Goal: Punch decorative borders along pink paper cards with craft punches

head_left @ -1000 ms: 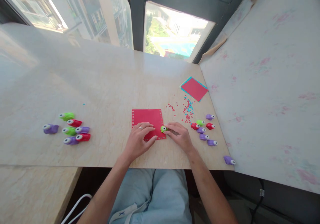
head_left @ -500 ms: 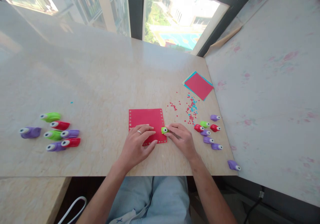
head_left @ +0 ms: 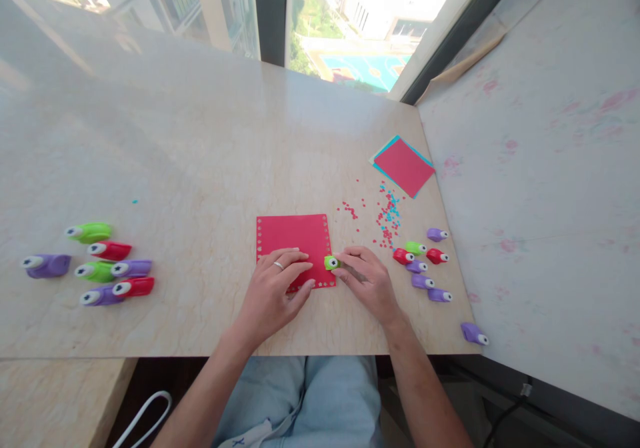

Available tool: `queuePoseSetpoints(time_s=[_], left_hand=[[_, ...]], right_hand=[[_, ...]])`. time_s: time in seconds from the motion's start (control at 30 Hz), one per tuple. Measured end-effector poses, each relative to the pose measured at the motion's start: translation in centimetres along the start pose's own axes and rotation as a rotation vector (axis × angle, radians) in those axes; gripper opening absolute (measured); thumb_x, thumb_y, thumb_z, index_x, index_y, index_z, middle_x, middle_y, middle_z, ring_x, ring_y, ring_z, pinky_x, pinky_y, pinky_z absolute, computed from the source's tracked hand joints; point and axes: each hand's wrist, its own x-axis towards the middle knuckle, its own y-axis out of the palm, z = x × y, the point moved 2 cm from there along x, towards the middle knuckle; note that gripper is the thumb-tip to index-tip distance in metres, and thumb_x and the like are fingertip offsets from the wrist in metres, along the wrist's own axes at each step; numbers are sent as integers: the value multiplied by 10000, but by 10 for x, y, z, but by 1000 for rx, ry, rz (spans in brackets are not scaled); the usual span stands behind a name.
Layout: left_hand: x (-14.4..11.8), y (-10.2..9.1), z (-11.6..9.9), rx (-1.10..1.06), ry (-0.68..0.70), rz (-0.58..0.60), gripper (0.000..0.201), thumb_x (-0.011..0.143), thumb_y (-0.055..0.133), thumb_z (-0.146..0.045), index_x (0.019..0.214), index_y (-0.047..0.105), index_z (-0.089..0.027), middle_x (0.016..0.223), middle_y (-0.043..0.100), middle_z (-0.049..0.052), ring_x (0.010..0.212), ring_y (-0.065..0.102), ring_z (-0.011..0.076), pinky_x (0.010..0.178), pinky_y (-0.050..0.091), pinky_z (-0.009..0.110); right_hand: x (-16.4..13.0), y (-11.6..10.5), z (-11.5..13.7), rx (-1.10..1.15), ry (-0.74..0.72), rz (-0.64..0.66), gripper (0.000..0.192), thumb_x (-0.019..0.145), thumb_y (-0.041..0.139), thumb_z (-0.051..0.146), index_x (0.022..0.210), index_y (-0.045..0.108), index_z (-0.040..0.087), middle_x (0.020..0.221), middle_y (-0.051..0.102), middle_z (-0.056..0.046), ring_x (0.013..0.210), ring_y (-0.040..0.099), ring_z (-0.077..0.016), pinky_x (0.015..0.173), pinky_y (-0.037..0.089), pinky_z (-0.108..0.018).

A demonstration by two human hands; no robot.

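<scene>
Pinching a green punch at the right edge of the red card, the right hand grips it with its fingertips. Left hand lies flat, fingers spread, pressing the card's near part onto the table. Right of the hands sit small punches, with confetti and stacked paper beyond. Far left lies another punch cluster.

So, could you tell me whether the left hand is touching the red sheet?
Touching. The head view shows the left hand lying flat on the red sheet, fingers spread over its near half with no gap visible.
</scene>
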Motion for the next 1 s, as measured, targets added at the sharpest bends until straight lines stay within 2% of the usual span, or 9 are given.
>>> queuePoseSetpoints(time_s=[0.57,0.77,0.87,1.0], left_hand=[[0,0,0,-13,-26,13,168,891,630,-246,1044,692,-214,1127,705,89,1120,602,273,937,507,464],[0,0,0,-16,-22,6,162,891,631,-241,1039,691,-213,1123,706,86,1110,607,267,938,503,454],[0,1,1,-12,-6,-4,153,895,631,-245,1032,689,-206,1115,707,86,1092,613,261,930,503,449],[0,1,1,-2,-7,-6,149,900,628,-263,1022,696,-210,1109,709,86,1083,618,260,929,500,453]], right_hand=[[0,0,1,-37,24,13,249,931,630,282,1164,715,272,1010,681,-68,947,650,-198,849,544,-348],[-1,-1,-2,44,57,-14,291,908,665,319,1190,670,248,1087,673,-76,915,657,-185,860,542,-347],[-2,-2,-3,94,107,-44,257,901,667,343,1130,657,225,1039,674,-70,862,650,-170,812,546,-325],[-1,-2,-2,115,166,-80,148,908,632,353,945,647,210,884,678,-42,791,632,-162,744,528,-291]])
